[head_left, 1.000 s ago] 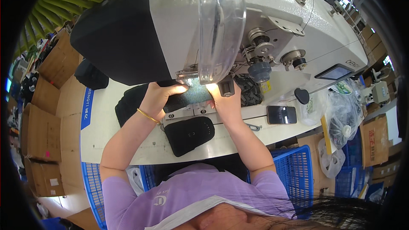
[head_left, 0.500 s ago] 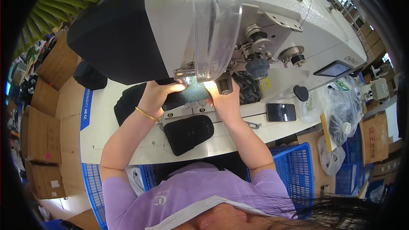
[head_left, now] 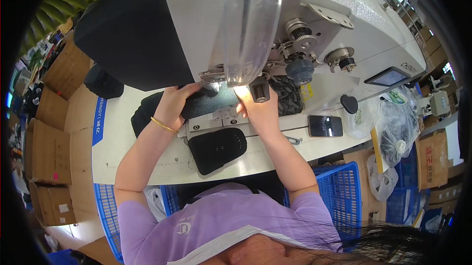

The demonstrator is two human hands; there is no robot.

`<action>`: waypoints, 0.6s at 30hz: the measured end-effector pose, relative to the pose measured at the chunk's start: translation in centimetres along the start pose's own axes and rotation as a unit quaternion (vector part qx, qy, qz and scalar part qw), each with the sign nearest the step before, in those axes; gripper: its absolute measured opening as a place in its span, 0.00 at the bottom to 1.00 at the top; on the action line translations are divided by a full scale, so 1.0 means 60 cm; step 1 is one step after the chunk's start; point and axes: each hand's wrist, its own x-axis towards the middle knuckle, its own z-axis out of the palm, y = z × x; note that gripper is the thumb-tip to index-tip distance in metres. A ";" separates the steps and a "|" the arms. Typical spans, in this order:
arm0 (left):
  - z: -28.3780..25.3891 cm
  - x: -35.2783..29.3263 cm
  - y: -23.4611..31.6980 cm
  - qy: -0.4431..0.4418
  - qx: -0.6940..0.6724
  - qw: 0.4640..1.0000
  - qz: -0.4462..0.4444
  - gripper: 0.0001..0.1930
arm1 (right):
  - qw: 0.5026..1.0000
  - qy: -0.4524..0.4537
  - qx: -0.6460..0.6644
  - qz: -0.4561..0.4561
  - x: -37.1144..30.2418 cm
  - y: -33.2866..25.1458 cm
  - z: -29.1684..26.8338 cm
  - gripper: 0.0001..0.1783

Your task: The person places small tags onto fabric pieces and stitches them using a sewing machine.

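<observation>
A dark grey-blue textured fabric piece (head_left: 209,105) lies under the needle area of a sewing machine (head_left: 314,34), lit by its lamp. My left hand (head_left: 175,102) grips the left end of the piece, thumb stretched along its upper edge. At the right end, my right hand (head_left: 258,110) holds it with curled fingers, partly hidden behind a machine part. The needle itself is hidden by a clear plastic guard (head_left: 248,29). Nearer me, a black padded fabric piece (head_left: 216,151) with small holes lies flat on the table. Stacked black pieces (head_left: 143,113) sit left of my left hand.
Small black strips (head_left: 286,99) are heaped right of my right hand. A phone (head_left: 325,126) lies farther right, near a plastic bag (head_left: 393,122). Blue baskets (head_left: 339,194) stand below the white table (head_left: 123,152). Cardboard boxes (head_left: 51,152) line the left.
My left hand has shifted slightly left and its thumb has drawn back from the lit needle area. More of the fabric's surface shows between my hands. My right hand stays nearly in place.
</observation>
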 end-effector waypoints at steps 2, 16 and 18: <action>-0.037 0.023 -0.023 0.092 -0.038 0.995 0.025 0.08 | 0.999 0.019 0.024 -0.020 0.000 0.006 -0.004 0.08; -0.087 0.032 -0.013 0.006 -0.039 0.992 0.123 0.19 | 0.834 0.038 -0.544 -0.087 0.052 0.110 -0.142 0.08; -0.138 0.035 -0.012 0.023 -0.017 0.990 0.141 0.18 | 0.835 0.045 -0.539 -0.105 0.052 0.113 -0.137 0.09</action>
